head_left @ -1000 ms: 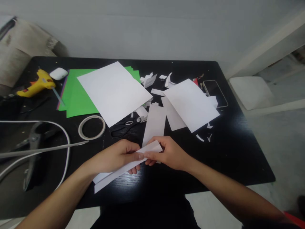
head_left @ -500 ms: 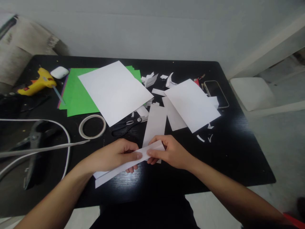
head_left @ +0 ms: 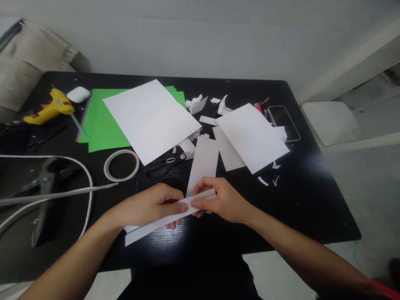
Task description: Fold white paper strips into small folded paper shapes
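At lower centre, the left hand and right hand pinch the strip under their thumbs, the right near its end. The table's front edge runs below; open room lies beyond the right forearm.

Black table, green sheets, tape roll, perhaps pliers

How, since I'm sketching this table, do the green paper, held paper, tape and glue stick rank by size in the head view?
1. Green paper
2. Held paper and tape, unsure: the former is longer, but partly covered and nearer the camera
3. Glue stick
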Motion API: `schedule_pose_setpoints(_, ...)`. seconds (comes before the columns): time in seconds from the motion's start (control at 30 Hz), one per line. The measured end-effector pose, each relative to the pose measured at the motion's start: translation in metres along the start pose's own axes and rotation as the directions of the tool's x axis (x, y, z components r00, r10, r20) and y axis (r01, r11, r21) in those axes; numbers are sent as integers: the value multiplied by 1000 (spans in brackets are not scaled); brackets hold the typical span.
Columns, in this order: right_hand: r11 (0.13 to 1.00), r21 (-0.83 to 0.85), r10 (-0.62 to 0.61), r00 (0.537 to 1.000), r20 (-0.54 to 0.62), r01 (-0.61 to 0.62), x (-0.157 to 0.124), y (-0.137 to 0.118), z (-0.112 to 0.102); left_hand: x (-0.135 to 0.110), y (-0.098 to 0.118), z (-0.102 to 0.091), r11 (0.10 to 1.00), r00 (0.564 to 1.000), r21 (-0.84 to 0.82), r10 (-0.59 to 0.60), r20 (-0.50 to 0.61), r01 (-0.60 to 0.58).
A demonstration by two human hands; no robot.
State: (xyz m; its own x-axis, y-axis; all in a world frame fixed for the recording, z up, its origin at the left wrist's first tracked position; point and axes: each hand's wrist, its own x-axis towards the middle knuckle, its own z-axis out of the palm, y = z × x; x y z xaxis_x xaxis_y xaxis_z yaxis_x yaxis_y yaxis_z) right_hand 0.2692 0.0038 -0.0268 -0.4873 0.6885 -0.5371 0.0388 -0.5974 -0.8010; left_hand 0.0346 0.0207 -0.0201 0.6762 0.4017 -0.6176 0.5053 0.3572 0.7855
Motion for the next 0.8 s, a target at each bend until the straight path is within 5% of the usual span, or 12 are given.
schedule_pose_setpoints(0.47,1000,-16,-20,1000,4,20,1,3,-1,-1,-1,-1,1000,1000,18,-11,-15,11)
schedule_pose_setpoints(0.8,992,-68,-112,987,-115,105,-1,-4,-7,-2,2,-8,1000,998,-15,20,-57,-21)
